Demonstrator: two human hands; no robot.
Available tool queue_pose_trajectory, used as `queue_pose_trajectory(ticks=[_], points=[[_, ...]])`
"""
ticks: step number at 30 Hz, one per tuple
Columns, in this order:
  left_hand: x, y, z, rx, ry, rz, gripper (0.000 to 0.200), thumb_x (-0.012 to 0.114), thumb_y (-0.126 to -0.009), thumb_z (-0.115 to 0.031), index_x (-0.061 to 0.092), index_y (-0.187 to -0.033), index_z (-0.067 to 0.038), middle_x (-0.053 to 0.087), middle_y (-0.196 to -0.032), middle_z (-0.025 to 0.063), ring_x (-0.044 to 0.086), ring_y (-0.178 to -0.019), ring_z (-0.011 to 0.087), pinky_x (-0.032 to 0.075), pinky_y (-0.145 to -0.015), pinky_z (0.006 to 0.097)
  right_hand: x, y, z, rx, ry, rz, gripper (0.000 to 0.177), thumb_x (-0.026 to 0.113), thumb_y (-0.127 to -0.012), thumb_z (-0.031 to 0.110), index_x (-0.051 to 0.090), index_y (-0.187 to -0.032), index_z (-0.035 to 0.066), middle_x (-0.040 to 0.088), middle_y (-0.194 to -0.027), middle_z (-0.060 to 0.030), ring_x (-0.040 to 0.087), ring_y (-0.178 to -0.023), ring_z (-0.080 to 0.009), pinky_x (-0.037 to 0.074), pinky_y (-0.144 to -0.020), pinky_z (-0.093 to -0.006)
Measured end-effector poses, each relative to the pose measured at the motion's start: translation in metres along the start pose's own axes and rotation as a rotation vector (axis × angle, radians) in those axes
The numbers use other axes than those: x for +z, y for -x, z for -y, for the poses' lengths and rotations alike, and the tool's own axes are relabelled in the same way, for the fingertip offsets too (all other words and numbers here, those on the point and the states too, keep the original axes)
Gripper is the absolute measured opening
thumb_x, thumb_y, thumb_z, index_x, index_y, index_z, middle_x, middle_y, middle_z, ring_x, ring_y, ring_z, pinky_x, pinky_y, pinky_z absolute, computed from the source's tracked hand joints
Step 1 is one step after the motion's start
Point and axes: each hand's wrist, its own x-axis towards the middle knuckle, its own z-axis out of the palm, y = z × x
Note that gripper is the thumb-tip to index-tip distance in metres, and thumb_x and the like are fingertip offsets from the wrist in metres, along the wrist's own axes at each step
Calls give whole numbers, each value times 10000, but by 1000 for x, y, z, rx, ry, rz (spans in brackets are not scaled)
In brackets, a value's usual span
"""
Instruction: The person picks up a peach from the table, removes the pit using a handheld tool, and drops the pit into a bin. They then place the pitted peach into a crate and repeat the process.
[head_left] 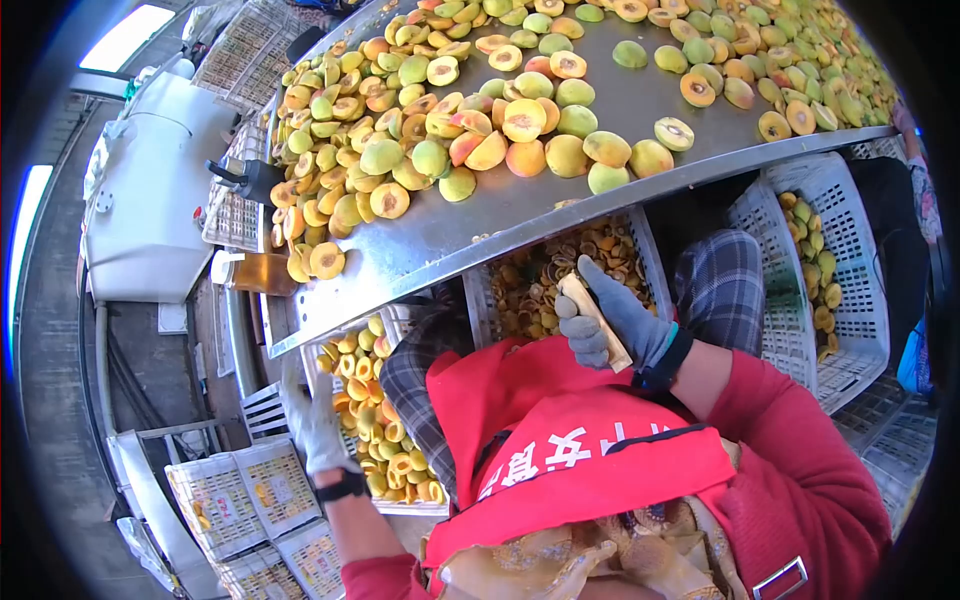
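My right hand, in a grey glove, is wrapped round a pale wooden handle in front of my apron; the working end of this tool cannot be made out. Below it stands a crate of cut fruit pieces and pits, partly under the table edge. My left hand, in a pale glove, is beside a crate of halved yellow fruit at my left knee. Its fingers point up toward the table corner, apart, with nothing visible in them. Halved apricot-like fruit is heaped on the metal table.
A jar of amber liquid sits at the table's left corner. White crates stand at lower left, and another crate with fruit is at my right. A white tank is farther left. Part of another person shows at the right edge.
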Motion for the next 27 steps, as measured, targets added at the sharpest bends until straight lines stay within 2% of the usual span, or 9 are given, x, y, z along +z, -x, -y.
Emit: queue_pose_trajectory(ticks=[2,3,5,7,10,18,21,24,27], points=[[31,-11,-57,57,-35,85,495,582,-825,-134,430,-1261,43,502,-1248,175,475,-1163,239,361,-991,339,7,-3,-9,24,-29,-1,594,335,-849,685,514,-774,124,417,-513,-3,373,-368,-131,316,-335,-274],[91,-26,-72,81,-43,136,446,583,-824,-142,483,-1218,41,511,-1235,169,502,-1126,223,380,-967,330,0,5,18,3,60,-66,590,337,-849,685,516,-775,127,416,-511,-2,372,-367,-129,314,-334,-273],[139,-52,-111,210,-238,411,451,600,-810,-179,514,-1213,2,498,-1256,192,527,-1114,256,407,-931,337,3,1,13,-9,103,-107,584,341,-849,683,520,-777,132,413,-507,2,370,-365,-126,311,-331,-273],[191,-76,-127,369,-486,488,550,639,-774,-255,483,-1262,-56,485,-1263,216,517,-1129,318,426,-919,363,3,0,12,-31,109,-134,558,352,-863,656,515,-767,131,430,-509,-4,374,-357,-125,315,-319,-276],[257,-113,-113,342,-692,539,686,668,-722,-369,448,-1302,-76,554,-1157,241,546,-1069,347,431,-904,379,3,3,16,-118,153,-211,519,370,-882,609,507,-754,126,456,-511,-14,383,-346,-126,318,-303,-271],[266,-113,-112,397,-798,484,529,715,-684,-265,482,-1090,-19,615,-987,163,593,-952,323,478,-794,363,11,8,20,-188,328,-213,480,351,-925,521,488,-808,76,432,-511,-25,410,-363,-133,385,-324,-280],[244,-104,-110,37,11,565,484,670,-744,-229,477,-1126,-6,604,-1030,140,599,-958,298,502,-783,363,17,12,15,-238,465,-198,448,360,-934,476,485,-811,64,461,-527,-41,427,-361,-145,394,-325,-288],[210,-49,-134,-137,994,696,529,614,-782,-162,422,-1246,6,538,-1165,145,577,-1017,281,502,-856,407,21,10,8,-270,593,-152,410,379,-936,444,490,-824,65,498,-557,-57,451,-366,-151,404,-326,-295],[199,-3,-127,-341,1293,803,580,600,-788,-256,414,-1282,-15,515,-1215,187,559,-1040,331,487,-877,449,38,14,0,-354,811,-165,350,430,-933,390,502,-849,57,527,-594,-69,496,-418,-152,424,-369,-291]])
